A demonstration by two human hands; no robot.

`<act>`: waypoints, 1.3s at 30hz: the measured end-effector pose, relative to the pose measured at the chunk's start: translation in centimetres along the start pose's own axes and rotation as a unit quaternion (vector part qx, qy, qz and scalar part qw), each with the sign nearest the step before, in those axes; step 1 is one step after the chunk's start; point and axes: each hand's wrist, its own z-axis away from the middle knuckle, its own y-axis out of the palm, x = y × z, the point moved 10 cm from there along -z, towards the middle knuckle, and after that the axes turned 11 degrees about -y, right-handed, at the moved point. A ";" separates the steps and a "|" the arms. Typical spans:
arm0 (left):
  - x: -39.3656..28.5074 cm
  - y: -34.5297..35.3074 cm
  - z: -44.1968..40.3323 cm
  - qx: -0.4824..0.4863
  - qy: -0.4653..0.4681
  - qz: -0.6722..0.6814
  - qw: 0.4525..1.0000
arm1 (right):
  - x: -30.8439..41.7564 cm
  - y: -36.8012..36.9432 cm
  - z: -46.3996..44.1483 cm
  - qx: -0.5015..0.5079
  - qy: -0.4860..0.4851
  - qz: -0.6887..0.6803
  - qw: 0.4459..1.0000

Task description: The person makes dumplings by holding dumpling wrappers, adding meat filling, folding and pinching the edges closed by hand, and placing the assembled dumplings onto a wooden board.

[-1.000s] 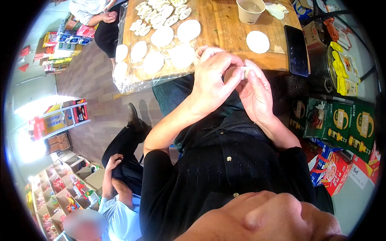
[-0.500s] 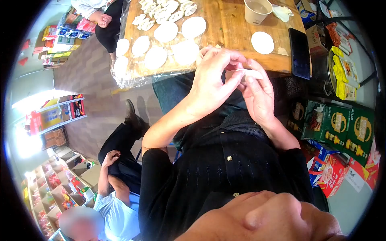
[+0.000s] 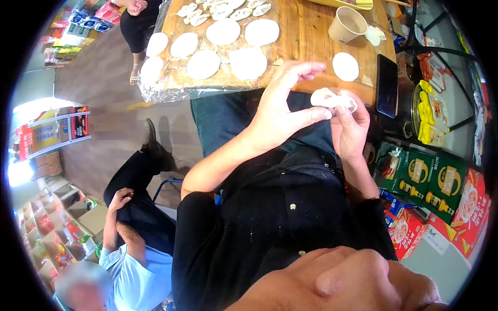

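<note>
My right hand (image 3: 351, 127) holds a partly folded piece of white dough (image 3: 346, 102), pinched between thumb and fingers just off the table's near edge. A bit of filling seems to show in its opening. My left hand (image 3: 295, 96) is open, fingers spread above the dough and thumb tip at its left side. Several flat round dough wrappers (image 3: 249, 63) lie on the plastic-covered left part of the wooden table (image 3: 306, 49). Behind them are folded dumplings (image 3: 223, 9). A single wrapper (image 3: 345, 67) rests on bare wood near my right hand.
A paper cup (image 3: 347, 25) and a yellow tray (image 3: 358, 4) are at the back right. A black phone (image 3: 386, 85) lies along the right edge. Boxes (image 3: 425, 176) stand at right. One person in light blue (image 3: 140, 274) sits lower left; another person's hand (image 3: 136, 6) shows upper left.
My left fingers have lifted and spread away from the dough, which now shows more fully in my right hand. The view has shifted, bringing the yellow tray into sight.
</note>
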 end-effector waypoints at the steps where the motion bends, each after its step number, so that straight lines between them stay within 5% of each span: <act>1: 1.0 0.2 0.2 0.016 -0.025 0.047 0.998 | -0.1 0.2 0.1 -0.017 -0.006 -0.028 0.999; 10: 3.2 -0.9 1.0 -0.012 -0.047 0.112 0.993 | -1.3 2.3 0.2 -0.025 -0.006 -0.044 0.999; 15: 5.3 -0.9 1.7 0.020 -0.120 0.291 0.949 | -1.4 3.6 -0.2 0.014 -0.018 -0.013 1.000; 21: 4.5 -1.9 2.3 0.000 -0.104 0.230 0.968 | -0.4 4.5 -0.5 0.094 -0.070 0.195 0.974; 27: 2.1 -4.1 2.8 -0.098 -0.027 -0.015 0.995 | 1.3 6.2 -1.4 0.156 -0.115 0.389 0.901; 29: 1.7 -4.4 2.8 -0.112 -0.009 -0.049 0.992 | 2.7 8.2 -1.4 0.216 -0.237 0.471 0.822; 32: 1.3 -4.6 3.1 -0.126 0.017 -0.087 0.988 | 3.3 9.2 -1.8 0.261 -0.262 0.531 0.763; 39: 1.6 -4.9 2.5 -0.127 -0.037 0.075 0.988 | 2.8 8.7 -3.2 0.287 -0.187 0.440 0.830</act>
